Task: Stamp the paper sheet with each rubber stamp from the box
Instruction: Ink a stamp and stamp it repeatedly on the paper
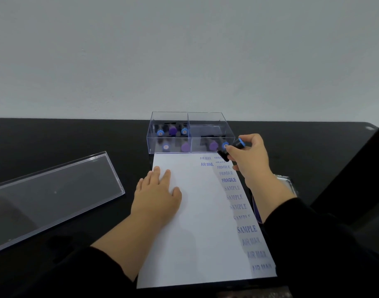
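Note:
A white paper sheet [197, 222] lies on the black table, with blue AIR MAIL, FRAGILE and SAMPLE prints down its right edge and at the top. My left hand [157, 194] rests flat on the sheet's upper left, fingers spread. My right hand [250, 160] grips a black rubber stamp with a blue cap [232, 148], tilted, just above the sheet's top right corner near the box. The clear divided box [190, 132] stands at the sheet's far end. It holds several stamps with blue and purple caps in both compartments.
The box's clear lid [53, 194] lies on the table to the left. An ink pad [289, 186], partly hidden by my right forearm, sits right of the sheet. A grey wall rises behind the table's far edge.

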A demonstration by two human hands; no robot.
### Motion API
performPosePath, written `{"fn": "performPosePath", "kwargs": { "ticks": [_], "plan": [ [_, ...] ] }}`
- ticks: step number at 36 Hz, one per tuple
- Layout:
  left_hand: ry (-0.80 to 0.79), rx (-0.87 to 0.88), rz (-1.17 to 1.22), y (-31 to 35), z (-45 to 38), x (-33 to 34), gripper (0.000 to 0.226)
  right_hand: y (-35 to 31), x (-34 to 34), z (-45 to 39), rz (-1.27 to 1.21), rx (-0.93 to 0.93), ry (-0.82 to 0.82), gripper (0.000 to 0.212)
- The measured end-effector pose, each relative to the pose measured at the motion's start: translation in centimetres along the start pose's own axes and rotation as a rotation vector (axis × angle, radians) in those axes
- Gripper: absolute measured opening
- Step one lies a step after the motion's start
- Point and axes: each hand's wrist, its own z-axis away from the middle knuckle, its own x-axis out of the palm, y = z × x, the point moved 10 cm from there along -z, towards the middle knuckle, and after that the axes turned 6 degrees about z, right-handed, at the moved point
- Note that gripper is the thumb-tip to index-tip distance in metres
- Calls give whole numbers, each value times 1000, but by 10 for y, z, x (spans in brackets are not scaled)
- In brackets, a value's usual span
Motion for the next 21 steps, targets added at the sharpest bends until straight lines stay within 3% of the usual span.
{"fn": "performPosePath", "kwargs": {
  "ticks": [11, 21],
  "plan": [
    [-51, -47, -6, 7, -6, -16, 57, -14, 3, -3, 112, -52, -83, 35],
    [290, 118, 126, 36, -42, -89, 52, -54, 5, -28, 79, -126, -102, 34]
  ]
}}
